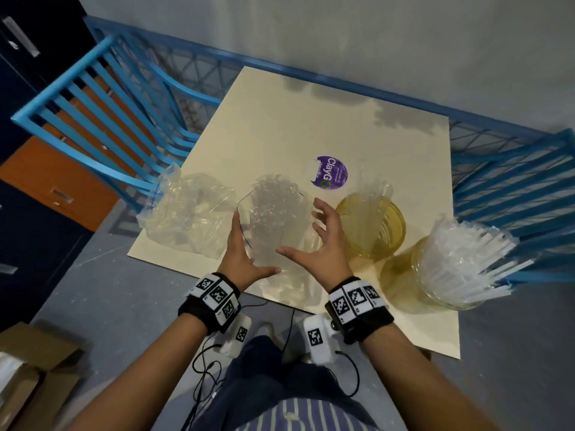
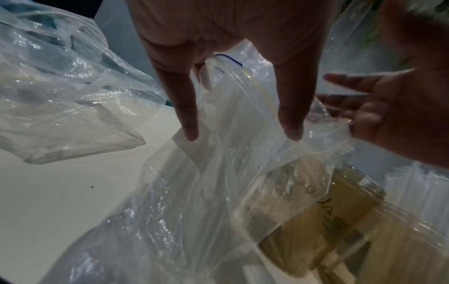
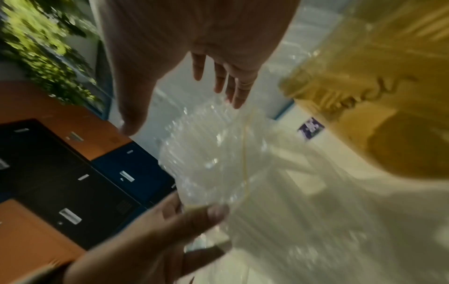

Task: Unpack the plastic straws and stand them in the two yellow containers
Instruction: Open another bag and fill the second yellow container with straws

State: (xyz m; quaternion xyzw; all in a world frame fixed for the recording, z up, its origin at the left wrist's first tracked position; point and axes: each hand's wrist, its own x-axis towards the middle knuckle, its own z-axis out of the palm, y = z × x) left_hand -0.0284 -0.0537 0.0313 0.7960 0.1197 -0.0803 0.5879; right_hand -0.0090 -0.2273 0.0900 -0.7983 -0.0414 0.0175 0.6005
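Observation:
A clear zip bag of plastic straws [image 1: 277, 213] lies on the cream board [image 1: 280, 126] between my two hands. My left hand [image 1: 249, 253] lies along the bag's left side with straight fingers and its thumb stretched under the near end. My right hand [image 1: 314, 234] hovers at the bag's right side, fingers spread and loosely bent. In the left wrist view, right fingertips [image 2: 345, 123] touch the bag [image 2: 218, 173]. To the right stand two yellow containers. The far one [image 1: 382, 231] holds a few straws. The near one [image 1: 401, 284] is packed with white straws [image 1: 460, 265].
An empty crumpled clear bag [image 1: 186, 213] lies at the board's left edge. A purple round sticker [image 1: 329, 172] sits beyond the straw bag. Blue railings [image 1: 513, 194] surround the board. A cardboard box [image 1: 34, 368] stands on the floor at lower left.

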